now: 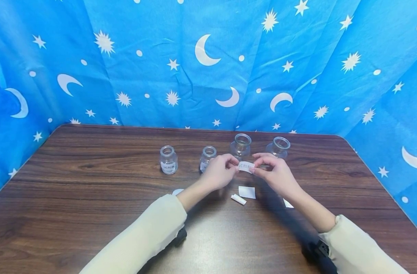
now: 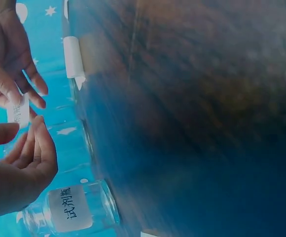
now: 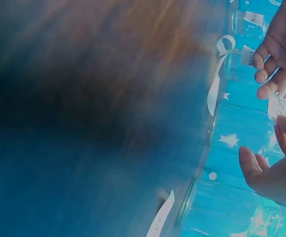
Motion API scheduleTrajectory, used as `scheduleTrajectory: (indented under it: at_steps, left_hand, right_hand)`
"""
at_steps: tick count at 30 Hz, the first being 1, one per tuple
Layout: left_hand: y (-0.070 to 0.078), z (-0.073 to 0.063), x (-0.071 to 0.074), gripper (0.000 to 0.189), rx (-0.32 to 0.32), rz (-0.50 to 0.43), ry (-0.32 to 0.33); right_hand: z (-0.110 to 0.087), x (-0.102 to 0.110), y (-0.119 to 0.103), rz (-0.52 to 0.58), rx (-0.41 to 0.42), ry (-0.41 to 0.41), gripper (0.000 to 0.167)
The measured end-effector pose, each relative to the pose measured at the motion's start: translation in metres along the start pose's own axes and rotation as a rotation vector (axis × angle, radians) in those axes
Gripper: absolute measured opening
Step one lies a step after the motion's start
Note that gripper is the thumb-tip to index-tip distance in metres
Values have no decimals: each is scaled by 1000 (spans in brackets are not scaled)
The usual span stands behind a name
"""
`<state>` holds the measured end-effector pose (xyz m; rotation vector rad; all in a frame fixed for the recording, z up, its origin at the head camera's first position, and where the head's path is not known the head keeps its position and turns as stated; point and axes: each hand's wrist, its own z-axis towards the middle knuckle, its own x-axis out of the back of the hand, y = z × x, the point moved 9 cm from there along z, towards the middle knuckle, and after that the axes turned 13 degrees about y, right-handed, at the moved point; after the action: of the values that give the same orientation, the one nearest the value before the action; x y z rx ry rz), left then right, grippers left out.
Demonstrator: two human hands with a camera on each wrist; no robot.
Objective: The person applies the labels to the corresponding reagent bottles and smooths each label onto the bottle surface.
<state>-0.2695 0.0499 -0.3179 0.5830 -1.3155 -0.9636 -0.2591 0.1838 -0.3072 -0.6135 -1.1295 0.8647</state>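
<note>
My left hand [image 1: 221, 172] and right hand [image 1: 277, 171] pinch a small white label [image 1: 246, 166] with handwriting, one at each end. They hold it up in front of a wide clear glass jar [image 1: 241, 146]. Left of the hands stands a smaller glass bottle [image 1: 168, 164] with a white written label on its front. A similar labelled bottle [image 1: 208, 153] is partly hidden behind my left hand; its label [image 2: 71, 208] shows large in the left wrist view. Another wide glass jar [image 1: 280, 145] stands behind my right hand, its lower part covered.
On the brown wooden table [image 1: 75, 182] lie a flat white paper piece [image 1: 247, 192] and a rolled white paper [image 1: 238, 199]. Another white strip [image 1: 288, 203] is partly under my right forearm, and a white piece [image 1: 177, 191] shows beside my left wrist. A blue patterned cloth [image 1: 181, 76] hangs behind.
</note>
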Motion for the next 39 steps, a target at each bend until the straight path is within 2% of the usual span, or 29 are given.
scheduleTrajectory:
  at_steps: [3, 5, 9, 13, 17, 29, 39]
  left_hand:
    - [-6, 2, 0, 15, 65, 27, 13]
    - [-10, 3, -1, 16, 83, 66, 19]
    - [-14, 6, -4, 15, 82, 114, 35]
    - [-18, 8, -5, 16, 85, 111, 51]
    - [-19, 8, -5, 22, 111, 111, 48]
    - [-22, 11, -6, 40, 182, 183, 63]
    - [-22, 11, -6, 43, 169, 158, 80]
  right_hand:
    - [4, -3, 1, 7, -15, -1, 7]
    - [7, -6, 2, 11, -24, -7, 7]
    - [10, -9, 5, -6, -25, -12, 5]
    - [13, -12, 9, -31, -25, -17, 5]
    - [16, -13, 11, -49, -24, -18, 6]
    - [22, -18, 16, -85, -45, -15, 7]
    - [24, -16, 14, -115, -19, 17, 8]
